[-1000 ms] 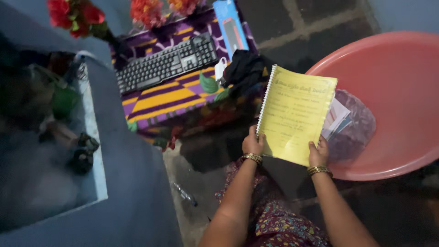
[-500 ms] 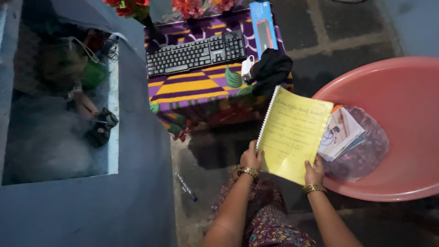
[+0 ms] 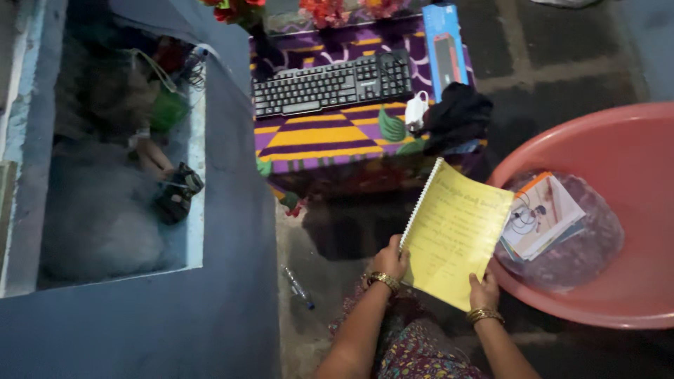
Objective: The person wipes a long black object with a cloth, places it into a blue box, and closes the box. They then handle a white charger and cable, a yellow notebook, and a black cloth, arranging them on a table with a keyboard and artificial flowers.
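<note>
Holding: yellow spiral-bound booklet (image 3: 455, 235), gripped at its lower edge by both hands, seen from above.
Left hand (image 3: 390, 261): closed on the lower corner at the coil side, fingers tucked behind the cover, thumb in front; gold bangle at the wrist.
Right hand (image 3: 484, 291): pinched shut on the opposite lower corner, also bangled.
Booklet position: raised in front of the body, above the dark floor (image 3: 337, 238), between the low table and the tub; upper right corner just over the tub's rim.
Long axis: running away from the body, tilted up and to the right; coil spine on the left edge.
Nearer hand: both touching; the right one closest to the tub.
To the right: large red plastic tub (image 3: 632, 281), holding a clear bag (image 3: 576, 256) with a thin booklet (image 3: 544, 214) lying on top.
Ahead: table under a purple and yellow cloth (image 3: 316, 140), bearing a black keyboard (image 3: 332, 84), a blue box (image 3: 447, 45), a dark bundle (image 3: 460, 116).
To the left: blue wall niche (image 3: 196, 231) with indistinct clutter.
On the floor: pen (image 3: 298, 288), well apart from the left hand.
</note>
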